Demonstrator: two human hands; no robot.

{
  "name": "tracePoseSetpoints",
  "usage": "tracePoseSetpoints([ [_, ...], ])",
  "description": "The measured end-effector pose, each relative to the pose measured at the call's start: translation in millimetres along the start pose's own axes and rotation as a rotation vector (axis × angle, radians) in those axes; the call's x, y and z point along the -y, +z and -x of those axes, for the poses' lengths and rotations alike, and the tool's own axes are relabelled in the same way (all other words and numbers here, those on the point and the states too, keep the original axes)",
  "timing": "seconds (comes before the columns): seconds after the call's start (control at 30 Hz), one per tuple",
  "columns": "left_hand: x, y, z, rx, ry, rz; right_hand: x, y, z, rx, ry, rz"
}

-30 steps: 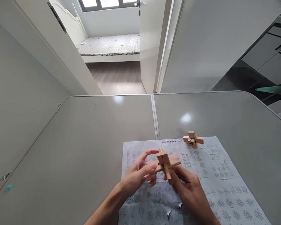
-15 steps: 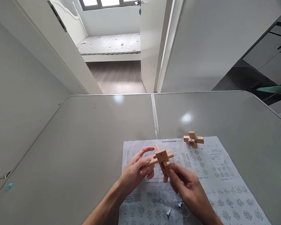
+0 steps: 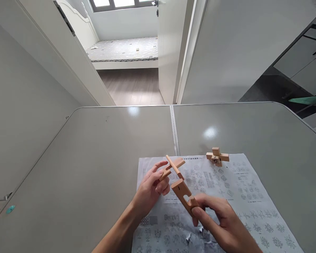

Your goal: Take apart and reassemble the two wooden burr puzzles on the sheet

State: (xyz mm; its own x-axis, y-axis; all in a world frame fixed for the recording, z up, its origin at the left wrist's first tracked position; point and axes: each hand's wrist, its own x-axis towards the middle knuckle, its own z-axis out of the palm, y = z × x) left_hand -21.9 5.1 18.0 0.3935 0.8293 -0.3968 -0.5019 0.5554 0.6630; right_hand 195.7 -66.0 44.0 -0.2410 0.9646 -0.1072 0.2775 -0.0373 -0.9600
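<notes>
Between the thumb and fingers of my left hand (image 3: 153,183) are crossed wooden puzzle pieces (image 3: 175,167); a thin stick slants across a flatter piece. My right hand (image 3: 218,218) pinches the lower end of a wooden puzzle piece (image 3: 179,189) with a notch in its side and a small dark mark near its top. The top of this piece is close to the lower end of the slanting stick; I cannot tell whether they touch. Both hands are above a printed instruction sheet (image 3: 200,182) covered in small diagrams.
An assembled wooden burr puzzle (image 3: 217,157) stands on the sheet's upper edge, right of my hands. The sheet lies on a grey table (image 3: 100,175) with a seam down its middle. Torn spots show near the sheet's lower part. Beyond is a doorway with a bed (image 3: 123,49).
The notched piece has come away from the crossed pieces, moving down and right with my right hand. My left hand has shifted slightly left, still holding the crossed pieces.
</notes>
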Motion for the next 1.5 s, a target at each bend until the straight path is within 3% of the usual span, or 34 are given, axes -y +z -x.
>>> tracePoseSetpoints([
  [0.17,-2,1.0,0,-0.028,0.040,0.013,-7,-18,0,0.257,0.067,0.191],
  [0.47,4,-1.9,-3,0.034,0.071,-0.017,-23,-14,-7,0.216,0.150,0.395],
  [1.13,6,-0.6,5,0.086,0.025,-0.217,-43,0,-12,-0.168,0.082,0.621],
  [1.37,6,2.9,7,0.108,0.060,-0.365,-14,-3,-5,-0.331,0.054,0.468],
  [1.5,5,6.4,8,0.116,0.075,-0.419,-4,5,-6,-0.291,-0.071,0.433],
])
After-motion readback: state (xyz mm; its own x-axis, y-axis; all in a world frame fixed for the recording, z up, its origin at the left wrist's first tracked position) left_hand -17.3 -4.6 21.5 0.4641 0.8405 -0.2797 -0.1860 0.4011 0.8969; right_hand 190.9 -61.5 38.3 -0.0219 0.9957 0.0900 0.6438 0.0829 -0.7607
